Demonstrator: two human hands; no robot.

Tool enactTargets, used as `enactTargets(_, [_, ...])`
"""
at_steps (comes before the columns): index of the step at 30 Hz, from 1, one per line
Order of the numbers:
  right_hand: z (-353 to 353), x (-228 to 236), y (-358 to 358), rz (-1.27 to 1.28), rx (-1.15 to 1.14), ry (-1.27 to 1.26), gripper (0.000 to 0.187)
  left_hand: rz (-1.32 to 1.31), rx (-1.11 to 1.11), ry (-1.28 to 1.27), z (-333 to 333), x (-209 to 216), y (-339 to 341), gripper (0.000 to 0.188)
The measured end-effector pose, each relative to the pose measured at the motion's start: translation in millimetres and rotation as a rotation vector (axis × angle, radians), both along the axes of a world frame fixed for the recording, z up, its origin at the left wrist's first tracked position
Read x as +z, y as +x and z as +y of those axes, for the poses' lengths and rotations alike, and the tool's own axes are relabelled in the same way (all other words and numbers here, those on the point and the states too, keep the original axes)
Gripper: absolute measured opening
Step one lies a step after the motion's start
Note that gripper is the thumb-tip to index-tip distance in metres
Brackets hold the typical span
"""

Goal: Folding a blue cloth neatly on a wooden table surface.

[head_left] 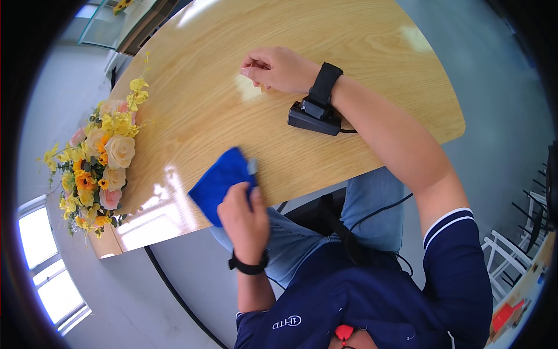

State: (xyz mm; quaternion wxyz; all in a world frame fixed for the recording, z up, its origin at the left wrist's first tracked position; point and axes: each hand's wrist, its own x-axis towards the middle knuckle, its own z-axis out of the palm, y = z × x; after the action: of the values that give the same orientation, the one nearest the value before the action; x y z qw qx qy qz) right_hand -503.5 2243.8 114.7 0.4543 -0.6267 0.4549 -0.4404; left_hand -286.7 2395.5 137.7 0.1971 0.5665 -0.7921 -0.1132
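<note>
Left fingers [236,195] on blue cloth [218,180], right fingers [254,73] loosely curled, both grips unclear

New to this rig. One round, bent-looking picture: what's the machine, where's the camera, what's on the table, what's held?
No robot here: these are a person's bare hands. A wide fisheye camera on their head looks down, so straight edges bend. On the wooden table are a blue cloth and, at the left, a flower arrangement. The left hand is on the cloth; its grip is unclear. The right hand, fingers curled, wears a black wrist strap; whether it holds anything, I can't tell.
</note>
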Motion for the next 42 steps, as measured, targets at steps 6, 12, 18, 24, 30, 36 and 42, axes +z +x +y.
enactTargets(6, [1.3,1.0,0.2,-0.006,0.000,-0.022,0.022,0.131,-0.395,0.092,19.2,5.2,-68.3,0.014])
enactTargets(12, [1.7,0.7,-0.1,0.016,0.003,-0.046,0.023,0.123,-0.411,0.079,21.6,1.3,-65.8,0.015])
enactTargets(18, [1.9,1.2,0.1,0.006,0.001,-0.002,0.023,0.084,-0.387,0.029,14.7,-1.5,-34.8,0.017])
enactTargets(24, [1.3,-0.5,-0.6,-0.005,0.000,-0.003,0.022,0.038,-0.006,-0.064,7.7,-12.9,38.5,0.018])
enactTargets(30, [1.1,1.0,-0.7,0.039,0.007,-0.038,0.023,0.109,0.385,-0.027,-19.7,-18.2,136.5,0.025])
enactTargets(36, [3.0,2.8,0.2,0.060,-0.002,-0.051,0.023,-0.027,0.326,-0.074,-27.8,-19.5,125.5,0.024])
enactTargets(42, [-4.3,-7.6,-2.2,0.030,0.021,-0.096,0.023,-0.023,-0.041,-0.128,-7.5,-11.1,29.4,0.014])
